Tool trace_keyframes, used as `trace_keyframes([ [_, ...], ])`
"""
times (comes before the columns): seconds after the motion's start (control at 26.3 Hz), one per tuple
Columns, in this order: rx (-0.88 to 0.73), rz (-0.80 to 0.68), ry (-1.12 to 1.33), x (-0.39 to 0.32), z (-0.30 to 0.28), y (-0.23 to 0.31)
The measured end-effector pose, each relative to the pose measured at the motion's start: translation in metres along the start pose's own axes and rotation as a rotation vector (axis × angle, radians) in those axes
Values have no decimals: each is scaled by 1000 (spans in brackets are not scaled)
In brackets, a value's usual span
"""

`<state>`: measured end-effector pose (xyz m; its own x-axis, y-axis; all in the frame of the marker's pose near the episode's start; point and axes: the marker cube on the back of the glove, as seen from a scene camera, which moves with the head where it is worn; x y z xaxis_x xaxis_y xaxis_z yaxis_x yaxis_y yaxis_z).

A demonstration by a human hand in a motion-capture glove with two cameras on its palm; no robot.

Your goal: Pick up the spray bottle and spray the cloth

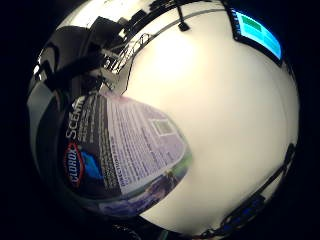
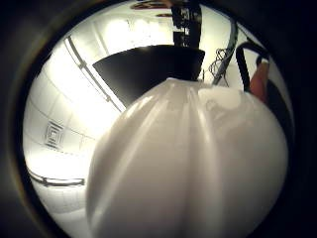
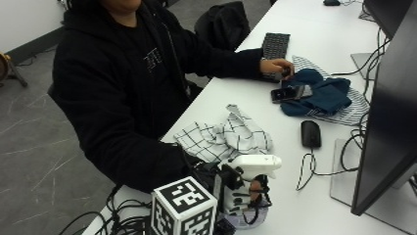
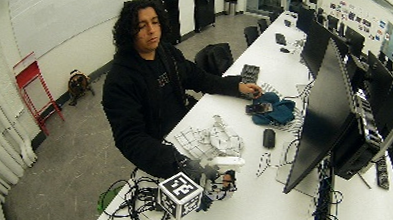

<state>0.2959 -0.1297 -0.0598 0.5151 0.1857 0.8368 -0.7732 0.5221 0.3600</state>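
A spray bottle [image 3: 242,198] with a white trigger head [image 3: 255,163] stands upright near the table's front edge. My gloved right hand [image 3: 212,177] grips its neck, and fingers [image 3: 258,189] curl round the front below the head. Whether its base touches the table I cannot tell. The bottle's Clorox label [image 1: 115,150] fills much of the little finger side palm view. Its white head [image 2: 188,163] fills the thumb side palm view. The white checked cloth [image 3: 224,137] lies crumpled on the table just beyond the bottle, with the nozzle pointing past it towards the monitor.
A black mouse [image 3: 311,133] lies beyond the cloth, and a large monitor [image 3: 391,112] stands along the right. Further back, the bare left hand [image 3: 275,65] rests by a keyboard [image 3: 275,45], near a phone [image 3: 291,92] on a blue garment [image 3: 322,98]. Cables [image 3: 124,223] hang at the front edge.
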Motion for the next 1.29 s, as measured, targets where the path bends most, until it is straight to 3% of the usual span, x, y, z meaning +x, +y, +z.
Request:
trace_keyframes([
  [0.27,164,-77,44,-2,3,5],
  [0.61,143,-74,35,-5,1,3],
  [0.87,-8,-151,121,-63,-12,25],
  [1.06,-180,-160,367,-111,-19,50],
  [1.29,-468,-63,696,-131,-14,85],
])
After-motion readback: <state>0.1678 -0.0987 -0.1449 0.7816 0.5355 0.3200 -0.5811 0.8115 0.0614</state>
